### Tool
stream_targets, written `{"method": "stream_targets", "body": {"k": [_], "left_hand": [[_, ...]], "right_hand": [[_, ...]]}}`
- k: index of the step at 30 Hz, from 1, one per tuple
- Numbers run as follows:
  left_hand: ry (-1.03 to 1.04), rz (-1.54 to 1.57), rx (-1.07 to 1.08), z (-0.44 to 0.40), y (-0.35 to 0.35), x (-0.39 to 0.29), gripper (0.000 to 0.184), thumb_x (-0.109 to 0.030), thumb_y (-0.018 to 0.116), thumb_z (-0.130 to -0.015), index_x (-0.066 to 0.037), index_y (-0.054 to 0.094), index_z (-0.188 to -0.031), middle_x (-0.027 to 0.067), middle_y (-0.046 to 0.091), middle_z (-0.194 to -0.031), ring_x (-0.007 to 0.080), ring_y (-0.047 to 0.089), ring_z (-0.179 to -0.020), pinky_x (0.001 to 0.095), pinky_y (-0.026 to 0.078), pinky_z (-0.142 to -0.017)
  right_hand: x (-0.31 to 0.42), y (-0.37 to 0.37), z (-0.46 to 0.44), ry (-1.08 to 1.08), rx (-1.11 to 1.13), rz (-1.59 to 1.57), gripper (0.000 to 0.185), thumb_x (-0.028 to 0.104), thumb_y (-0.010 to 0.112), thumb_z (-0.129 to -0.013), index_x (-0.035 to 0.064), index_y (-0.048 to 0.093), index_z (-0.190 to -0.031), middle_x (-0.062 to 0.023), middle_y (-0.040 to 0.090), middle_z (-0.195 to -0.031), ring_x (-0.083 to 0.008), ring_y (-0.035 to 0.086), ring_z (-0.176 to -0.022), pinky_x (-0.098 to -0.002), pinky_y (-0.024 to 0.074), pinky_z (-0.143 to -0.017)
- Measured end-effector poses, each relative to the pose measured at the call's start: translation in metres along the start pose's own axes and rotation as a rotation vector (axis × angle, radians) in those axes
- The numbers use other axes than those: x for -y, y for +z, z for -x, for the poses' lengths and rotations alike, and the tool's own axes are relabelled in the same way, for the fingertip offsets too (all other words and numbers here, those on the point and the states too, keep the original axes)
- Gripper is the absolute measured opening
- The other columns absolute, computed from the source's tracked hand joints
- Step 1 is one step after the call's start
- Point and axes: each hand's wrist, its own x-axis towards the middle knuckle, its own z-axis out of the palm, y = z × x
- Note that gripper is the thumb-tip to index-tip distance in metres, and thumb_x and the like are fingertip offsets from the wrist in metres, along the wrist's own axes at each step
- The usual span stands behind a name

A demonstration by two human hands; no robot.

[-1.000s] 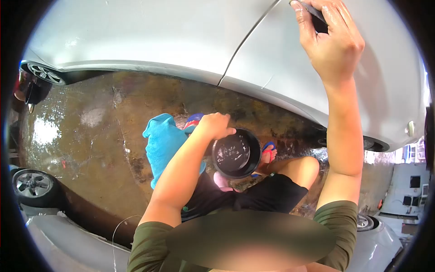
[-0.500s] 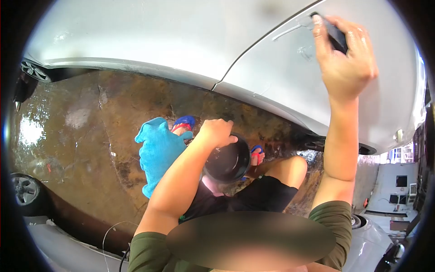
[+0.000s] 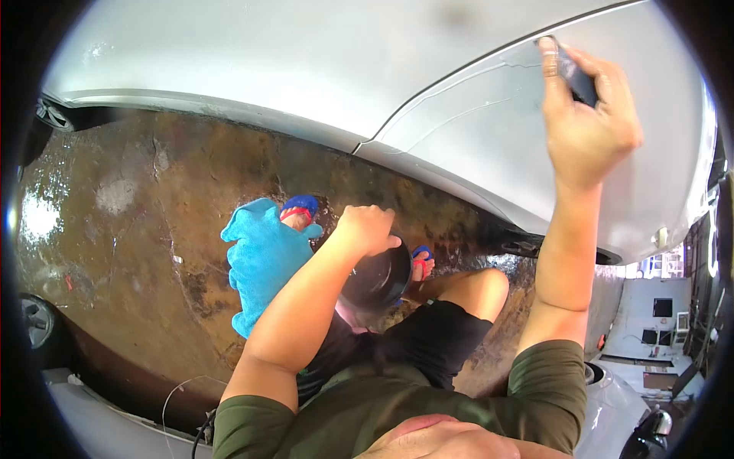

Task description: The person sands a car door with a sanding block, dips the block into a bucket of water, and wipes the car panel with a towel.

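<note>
My right hand (image 3: pixel 592 122) grips a dark sanding block (image 3: pixel 576 77) between thumb and fingers, against the silver car's panel (image 3: pixel 489 145) near the curved seam. Thin wet streaks run down the panel to the left of the block. My left hand (image 3: pixel 368 230) is closed over the rim of a black bucket (image 3: pixel 376 279) between my knees. Shadow hides most of the bucket's contents. A bright blue towel (image 3: pixel 267 256) hangs over my left knee, beside the left forearm.
Wet brown concrete floor (image 3: pixel 115 229) lies under the car. My feet in blue sandals (image 3: pixel 300 205) stand near the bucket. Another vehicle's wheel (image 3: pixel 37 321) is at lower left, with a thin cable (image 3: pixel 174 390) nearby. A silver car (image 3: pixel 623 405) stands behind at right.
My view has tilted slightly. The right hand and block sit a little lower in the picture, still at the panel, and longer water streaks show. My left hand stays on the bucket.
</note>
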Motion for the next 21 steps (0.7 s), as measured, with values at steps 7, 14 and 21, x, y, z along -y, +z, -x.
{"method": "stream_targets", "body": {"k": [7, 14, 21], "left_hand": [[-0.025, -0.004, 0.041, 0.005, -0.006, -0.004, 0.06, -0.056, 0.066, -0.093, -0.005, 0.064, -0.126, 0.0233, 0.072, -0.114, 0.0412, 0.071, -0.11, 0.0535, 0.056, -0.091], [-0.043, 0.011, 0.055, 0.006, -0.013, -0.005, 0.06, -0.055, 0.066, -0.093, -0.005, 0.064, -0.127, 0.0229, 0.072, -0.115, 0.0411, 0.071, -0.109, 0.0538, 0.055, -0.092], [-0.014, -0.002, 0.046, 0.005, -0.001, -0.004, 0.061, -0.055, 0.067, -0.093, -0.005, 0.063, -0.127, 0.0233, 0.072, -0.114, 0.0411, 0.071, -0.109, 0.0539, 0.056, -0.09]], "right_hand": [[0.005, 0.004, 0.006, 0.072, -0.002, -0.015, 0.019, 0.002, 0.089, -0.071, 0.0037, 0.072, -0.081, -0.0084, 0.072, -0.079, -0.022, 0.068, -0.068, -0.03, 0.0539, -0.063], [-0.003, 0.011, 0.007, 0.028, -0.093, -0.005, 0.024, 0.001, 0.084, -0.063, 0.0078, 0.072, -0.082, -0.0062, 0.071, -0.08, -0.0235, 0.067, -0.067, -0.0319, 0.0533, -0.061], [0.0, 0.011, 0.005, 0.051, -0.14, 0.0, 0.027, 0.001, 0.079, -0.059, 0.0098, 0.071, -0.083, -0.0052, 0.069, -0.08, -0.0244, 0.066, -0.069, -0.032, 0.0533, -0.06]]}}
